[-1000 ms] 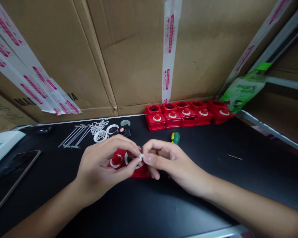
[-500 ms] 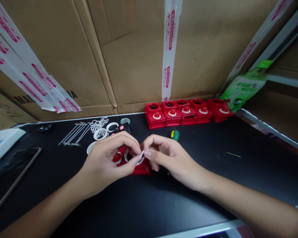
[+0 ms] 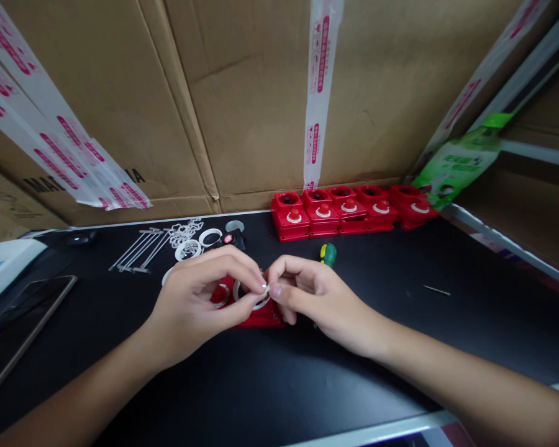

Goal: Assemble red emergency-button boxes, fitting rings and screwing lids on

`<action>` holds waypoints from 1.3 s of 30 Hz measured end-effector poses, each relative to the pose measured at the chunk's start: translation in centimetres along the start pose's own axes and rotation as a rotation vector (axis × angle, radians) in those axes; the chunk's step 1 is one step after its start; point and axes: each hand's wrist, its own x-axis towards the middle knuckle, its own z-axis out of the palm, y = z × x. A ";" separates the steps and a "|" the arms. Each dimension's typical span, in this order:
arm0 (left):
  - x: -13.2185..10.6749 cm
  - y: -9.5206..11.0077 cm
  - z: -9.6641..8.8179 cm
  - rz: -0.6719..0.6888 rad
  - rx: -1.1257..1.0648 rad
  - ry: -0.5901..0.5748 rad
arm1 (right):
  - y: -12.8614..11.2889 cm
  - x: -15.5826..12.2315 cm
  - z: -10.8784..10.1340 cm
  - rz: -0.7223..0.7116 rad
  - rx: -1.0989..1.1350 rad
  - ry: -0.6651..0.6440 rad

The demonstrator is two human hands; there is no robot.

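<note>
My left hand and my right hand meet over a red plastic housing lying on the black table. The fingertips of both hands pinch a tiny silvery part between them, just above the housing's white ring. Both hands are closed in a pinch. The housing is mostly hidden under my fingers; one red button with a white ring shows at its left end.
A row of several red button housings stands against the cardboard wall. A green-and-yellow screwdriver handle lies behind my right hand. White rings and metal pins lie at back left. A phone and white device sit far left.
My hands have lowered slightly toward the red housing and kept their pinch on the small part. Nothing else on the table has moved.
</note>
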 end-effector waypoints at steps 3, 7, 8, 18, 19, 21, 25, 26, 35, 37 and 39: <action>0.1 0.2 0.0 0.012 0.007 0.013 | 0.2 0.0 0.0 -0.007 0.009 -0.007; 0.2 0.2 0.2 0.031 0.071 0.020 | 0.7 0.0 -0.1 -0.022 0.026 0.018; 0.3 0.2 0.2 0.047 0.100 0.021 | 0.8 0.0 -0.1 -0.024 0.029 0.025; 0.2 0.5 0.2 0.114 0.243 -0.001 | 0.9 0.0 -0.2 -0.014 0.046 0.112; 0.2 0.5 0.1 0.113 0.243 -0.003 | 0.9 0.0 -0.1 -0.014 0.051 0.114; 0.2 0.4 0.1 0.111 0.240 0.000 | 1.0 0.0 -0.1 -0.018 0.063 0.120; 0.2 0.5 0.0 0.112 0.244 -0.007 | 1.2 0.0 0.1 0.003 0.120 0.136; 0.2 0.4 0.1 0.112 0.247 -0.010 | 1.3 0.0 0.1 0.017 0.141 0.138; 0.1 0.2 0.2 0.088 0.211 -0.011 | 1.1 0.1 0.1 0.026 0.143 0.146; 0.1 0.2 0.2 0.074 0.204 -0.022 | 1.0 0.0 0.2 0.010 0.109 0.150; 0.1 0.2 0.2 0.055 0.200 -0.036 | 0.9 0.0 0.2 0.000 0.078 0.154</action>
